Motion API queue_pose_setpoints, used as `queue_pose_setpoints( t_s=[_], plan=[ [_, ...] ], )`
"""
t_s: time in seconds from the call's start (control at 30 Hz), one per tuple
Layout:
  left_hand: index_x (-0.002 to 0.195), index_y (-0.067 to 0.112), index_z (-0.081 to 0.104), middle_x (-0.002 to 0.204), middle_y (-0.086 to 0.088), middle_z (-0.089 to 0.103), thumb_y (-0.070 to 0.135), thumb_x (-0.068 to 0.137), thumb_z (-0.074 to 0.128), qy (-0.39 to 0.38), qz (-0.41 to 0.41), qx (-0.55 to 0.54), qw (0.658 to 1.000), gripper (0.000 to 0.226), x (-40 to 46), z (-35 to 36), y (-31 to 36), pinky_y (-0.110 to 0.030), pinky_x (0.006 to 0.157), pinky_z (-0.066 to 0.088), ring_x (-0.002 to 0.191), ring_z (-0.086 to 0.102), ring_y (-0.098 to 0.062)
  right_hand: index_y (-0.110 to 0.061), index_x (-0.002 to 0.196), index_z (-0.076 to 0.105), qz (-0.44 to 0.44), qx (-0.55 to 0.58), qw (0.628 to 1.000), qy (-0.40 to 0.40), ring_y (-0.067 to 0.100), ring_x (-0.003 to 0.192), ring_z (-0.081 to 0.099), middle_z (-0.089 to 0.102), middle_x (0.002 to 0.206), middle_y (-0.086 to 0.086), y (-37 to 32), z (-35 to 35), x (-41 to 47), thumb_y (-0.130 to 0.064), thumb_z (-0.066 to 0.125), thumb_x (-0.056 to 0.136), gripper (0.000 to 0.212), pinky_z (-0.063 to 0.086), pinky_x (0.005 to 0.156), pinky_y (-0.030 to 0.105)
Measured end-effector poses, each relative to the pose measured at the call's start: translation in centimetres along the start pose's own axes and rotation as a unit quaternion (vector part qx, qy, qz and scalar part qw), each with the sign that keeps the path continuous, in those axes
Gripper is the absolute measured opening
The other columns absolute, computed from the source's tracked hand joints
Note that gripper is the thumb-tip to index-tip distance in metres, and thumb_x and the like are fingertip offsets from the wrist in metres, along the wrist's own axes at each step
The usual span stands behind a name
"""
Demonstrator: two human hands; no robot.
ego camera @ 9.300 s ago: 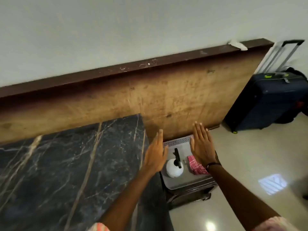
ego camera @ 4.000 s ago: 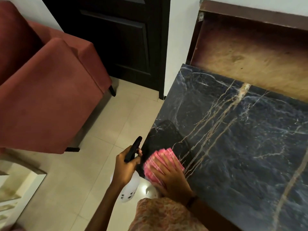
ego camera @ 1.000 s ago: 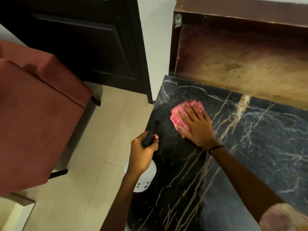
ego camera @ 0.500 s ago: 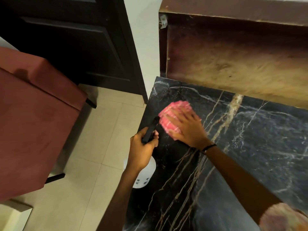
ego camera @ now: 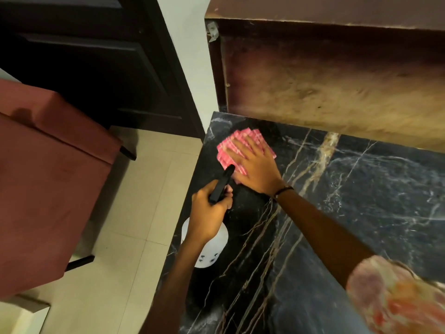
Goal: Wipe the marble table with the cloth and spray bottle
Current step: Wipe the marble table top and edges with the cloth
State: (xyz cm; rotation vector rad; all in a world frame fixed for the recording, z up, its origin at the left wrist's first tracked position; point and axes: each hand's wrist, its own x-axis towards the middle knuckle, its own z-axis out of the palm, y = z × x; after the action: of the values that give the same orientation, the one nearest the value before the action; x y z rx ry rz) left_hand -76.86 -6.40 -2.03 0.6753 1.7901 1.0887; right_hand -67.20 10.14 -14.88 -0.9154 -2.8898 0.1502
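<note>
The black marble table with pale veins fills the right half of the view. A pink checked cloth lies flat near the table's far left corner. My right hand presses flat on the cloth with fingers spread. My left hand grips the black trigger head of a white spray bottle, held over the table's left edge just below the cloth. The bottle's nozzle points toward the cloth.
A brown wooden panel stands against the wall behind the table. A red upholstered armchair sits on the tiled floor to the left. A dark door is behind it.
My right hand has slid the cloth farther toward the table's far left corner. My left hand still holds the spray bottle at the left edge.
</note>
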Motion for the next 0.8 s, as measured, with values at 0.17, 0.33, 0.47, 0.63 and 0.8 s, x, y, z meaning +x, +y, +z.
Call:
queue_pose_setpoints(
  t_s=[0.17, 0.33, 0.47, 0.63, 0.8],
  plan=[
    [0.076, 0.020, 0.063, 0.077, -0.005, 0.062, -0.008, 0.080, 0.055, -0.009, -0.007, -0.008, 1.000, 0.029, 0.3, 0.7, 0.1, -0.009, 0.047, 0.035, 0.044, 0.049, -0.003, -0.028, 0.146, 0.038, 0.071, -0.005, 0.997, 0.010, 0.030, 0.145, 0.024, 0.034, 0.155, 0.005, 5.5, -1.3, -6.5, -0.067, 0.027, 0.092, 0.068, 0.021, 0.115, 0.055],
    [0.078, 0.020, 0.063, 0.080, -0.006, 0.064, -0.008, 0.080, 0.056, -0.015, -0.005, 0.003, 1.000, 0.029, -0.1, 1.7, 0.2, -0.008, 0.046, 0.037, 0.047, 0.052, -0.004, -0.028, 0.145, 0.039, 0.206, 0.014, 0.978, -0.001, 0.038, 0.140, 0.033, 0.038, 0.153, 0.007, 8.3, -2.0, -2.2, -0.065, 0.031, 0.088, 0.069, 0.027, 0.111, 0.060],
    [0.076, 0.021, 0.064, 0.080, -0.007, 0.065, -0.009, 0.080, 0.056, -0.018, -0.003, 0.011, 1.000, 0.031, -0.4, 2.7, 0.3, -0.007, 0.047, 0.037, 0.049, 0.053, -0.004, -0.025, 0.140, 0.046, 0.190, 0.010, 0.982, 0.015, 0.042, 0.135, 0.040, 0.045, 0.147, 0.011, 5.9, -1.4, 1.0, -0.063, 0.037, 0.086, 0.067, 0.030, 0.108, 0.064],
    [0.076, 0.018, 0.063, 0.078, -0.010, 0.063, -0.011, 0.077, 0.055, -0.036, 0.004, 0.027, 0.999, 0.030, -0.6, 4.7, 0.8, -0.009, 0.046, 0.036, 0.045, 0.050, -0.003, -0.028, 0.143, 0.045, 0.052, 0.011, 0.998, 0.016, 0.032, 0.143, 0.029, 0.039, 0.152, 0.005, 4.1, -1.1, -4.8, -0.062, 0.033, 0.092, 0.062, 0.018, 0.117, 0.055],
    [0.076, 0.019, 0.063, 0.078, -0.008, 0.063, -0.011, 0.079, 0.055, -0.053, 0.005, 0.016, 0.998, 0.031, -1.3, 6.1, 0.8, -0.008, 0.045, 0.036, 0.044, 0.050, -0.001, -0.026, 0.148, 0.035, 0.137, -0.011, 0.990, 0.006, 0.032, 0.146, 0.020, 0.030, 0.157, 0.008, 9.9, -2.6, -11.3, -0.071, 0.018, 0.092, 0.074, 0.021, 0.115, 0.057]
  ],
)
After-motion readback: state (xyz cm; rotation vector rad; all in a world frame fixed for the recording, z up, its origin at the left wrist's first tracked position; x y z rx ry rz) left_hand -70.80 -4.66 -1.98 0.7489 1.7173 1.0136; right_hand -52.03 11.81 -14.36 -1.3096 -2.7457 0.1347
